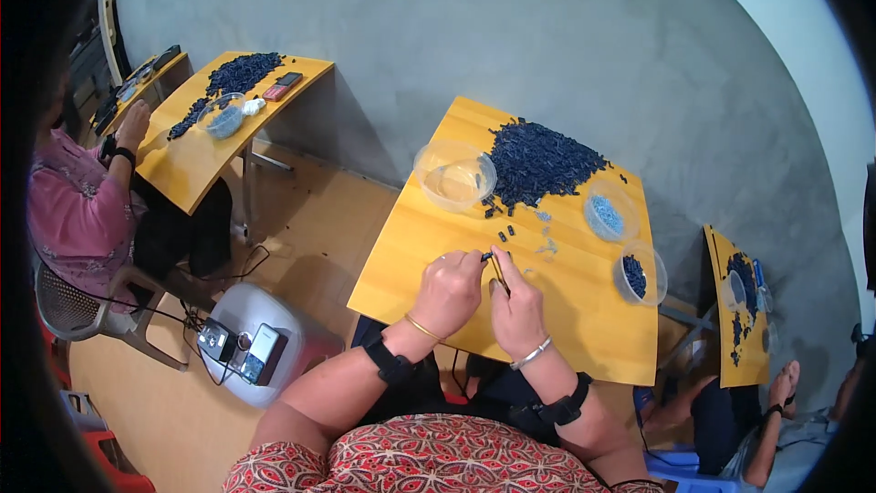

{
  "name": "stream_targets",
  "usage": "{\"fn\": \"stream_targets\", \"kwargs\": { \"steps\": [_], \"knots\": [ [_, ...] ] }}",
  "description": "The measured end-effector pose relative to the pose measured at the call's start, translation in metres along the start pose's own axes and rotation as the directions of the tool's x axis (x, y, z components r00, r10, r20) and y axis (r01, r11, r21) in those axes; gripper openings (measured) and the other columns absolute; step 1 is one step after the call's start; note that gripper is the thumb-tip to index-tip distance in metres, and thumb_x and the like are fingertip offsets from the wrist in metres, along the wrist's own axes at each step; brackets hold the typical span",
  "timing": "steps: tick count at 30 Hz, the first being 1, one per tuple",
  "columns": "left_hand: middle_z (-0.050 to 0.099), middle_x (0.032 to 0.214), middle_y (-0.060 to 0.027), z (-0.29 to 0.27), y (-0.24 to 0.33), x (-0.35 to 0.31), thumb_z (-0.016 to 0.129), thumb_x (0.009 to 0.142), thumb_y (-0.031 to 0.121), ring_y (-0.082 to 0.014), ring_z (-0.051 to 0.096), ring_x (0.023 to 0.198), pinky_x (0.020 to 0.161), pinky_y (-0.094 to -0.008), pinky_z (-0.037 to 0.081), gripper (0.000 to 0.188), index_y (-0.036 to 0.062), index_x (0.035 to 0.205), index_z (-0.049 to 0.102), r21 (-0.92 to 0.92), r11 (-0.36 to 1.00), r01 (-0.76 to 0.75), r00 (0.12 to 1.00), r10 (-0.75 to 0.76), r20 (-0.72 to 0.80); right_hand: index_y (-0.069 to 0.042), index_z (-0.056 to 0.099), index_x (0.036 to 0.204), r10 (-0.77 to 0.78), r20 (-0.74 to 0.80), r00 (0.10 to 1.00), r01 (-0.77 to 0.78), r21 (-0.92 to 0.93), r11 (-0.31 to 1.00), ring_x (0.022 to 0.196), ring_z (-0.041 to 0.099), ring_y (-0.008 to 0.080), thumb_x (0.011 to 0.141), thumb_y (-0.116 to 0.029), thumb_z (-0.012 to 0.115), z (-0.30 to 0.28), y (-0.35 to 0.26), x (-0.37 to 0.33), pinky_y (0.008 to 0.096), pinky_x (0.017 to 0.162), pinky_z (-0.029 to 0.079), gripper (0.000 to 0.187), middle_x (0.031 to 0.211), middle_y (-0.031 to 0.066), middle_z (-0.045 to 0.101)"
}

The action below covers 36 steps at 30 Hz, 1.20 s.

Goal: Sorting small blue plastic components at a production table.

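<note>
Over the near part of the yellow table (411,260), my two hands meet close together. My left hand (451,290) is closed, its thumb and forefinger pinching a small dark blue plastic part (486,256). In my right hand (518,312) is a slim dark and brass-coloured tool that looks like tweezers (498,276), its tip close to that part. Two loose dark parts (506,233) lie just beyond my fingers. Farther off is a big heap of the same parts (543,164). Small pale blue pieces (547,246) are scattered right of my hands.
A clear, nearly bare bowl (429,164) stands left of the heap. On the right are a tub of light blue pieces (605,216) and a tub of dark parts (635,276). Co-workers sit at tables left (173,160) and right (744,370). A white box (239,301) with devices stands at lower left.
</note>
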<state>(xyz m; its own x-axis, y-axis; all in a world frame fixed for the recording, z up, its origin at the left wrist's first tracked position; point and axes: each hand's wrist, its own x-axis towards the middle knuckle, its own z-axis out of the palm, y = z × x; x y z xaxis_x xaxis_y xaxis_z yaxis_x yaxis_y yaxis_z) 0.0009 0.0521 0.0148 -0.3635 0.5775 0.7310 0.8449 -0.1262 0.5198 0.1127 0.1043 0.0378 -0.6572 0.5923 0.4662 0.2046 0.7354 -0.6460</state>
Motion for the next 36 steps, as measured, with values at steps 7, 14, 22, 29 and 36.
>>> {"fn": "stream_targets", "kwargs": {
  "steps": [7,14,22,29,36],
  "knots": [
    [0.053,0.065,-0.0144,0.018,-0.010,0.002,0.055,0.066,0.002,-0.0310,0.055,0.062,0.056,-0.0379,0.046,0.010,0.0015,0.074,0.050,0.125,0.991,-0.044,0.981,0.019,0.192,0.000,0.049,0.116,0.202,-0.040,0.979,-0.196,0.111,0.974,0.084,0.057,0.0378,0.074,0.002,0.047,0.013,0.027,0.004,0.0390,0.072,0.045,0.042,0.091,0.0275,0.057],
    [0.053,0.063,-0.0144,0.040,-0.017,-0.002,0.056,0.072,0.003,-0.0314,0.055,0.061,0.056,-0.0382,0.046,0.006,0.0011,0.070,0.051,0.117,0.993,-0.015,0.976,-0.011,0.218,-0.001,0.051,0.114,0.434,0.084,0.897,-0.442,0.117,0.890,0.087,0.056,0.0390,0.073,-0.002,0.048,0.007,0.047,0.008,0.0405,0.078,0.044,0.042,0.092,0.0274,0.057],
    [0.061,0.076,-0.0179,0.033,-0.009,-0.011,0.054,0.078,0.000,-0.0238,0.061,0.062,0.055,-0.0297,0.049,0.017,-0.0051,0.093,0.059,-0.269,0.914,0.303,0.938,-0.236,0.255,-0.004,0.051,0.116,0.315,0.190,0.930,-0.314,-0.039,0.949,0.085,0.056,0.0384,0.074,-0.001,0.048,-0.020,0.024,0.002,0.0369,0.076,0.044,0.043,0.089,0.0247,0.058],
    [0.061,0.074,-0.0088,0.020,0.004,0.001,0.052,0.084,0.004,-0.0150,0.060,0.059,0.057,-0.0266,0.053,0.015,-0.0066,0.092,0.059,-0.516,0.418,0.748,0.664,-0.492,0.564,-0.006,0.045,0.121,0.161,0.204,0.966,-0.152,-0.061,0.987,0.074,0.056,0.0407,0.075,-0.003,0.045,-0.034,0.022,0.000,0.0462,0.068,0.043,0.046,0.077,0.0262,0.057],
    [0.058,0.070,-0.0055,0.006,-0.004,-0.001,0.051,0.087,0.009,-0.0134,0.057,0.058,0.060,-0.0274,0.053,0.014,-0.0025,0.090,0.058,-0.579,-0.068,0.813,0.493,-0.450,0.745,-0.009,0.042,0.124,0.115,0.290,0.950,-0.080,-0.128,0.989,0.076,0.056,0.0393,0.077,-0.005,0.046,-0.050,0.007,-0.002,0.0461,0.068,0.044,0.046,0.080,0.0253,0.058]
  ]
}}
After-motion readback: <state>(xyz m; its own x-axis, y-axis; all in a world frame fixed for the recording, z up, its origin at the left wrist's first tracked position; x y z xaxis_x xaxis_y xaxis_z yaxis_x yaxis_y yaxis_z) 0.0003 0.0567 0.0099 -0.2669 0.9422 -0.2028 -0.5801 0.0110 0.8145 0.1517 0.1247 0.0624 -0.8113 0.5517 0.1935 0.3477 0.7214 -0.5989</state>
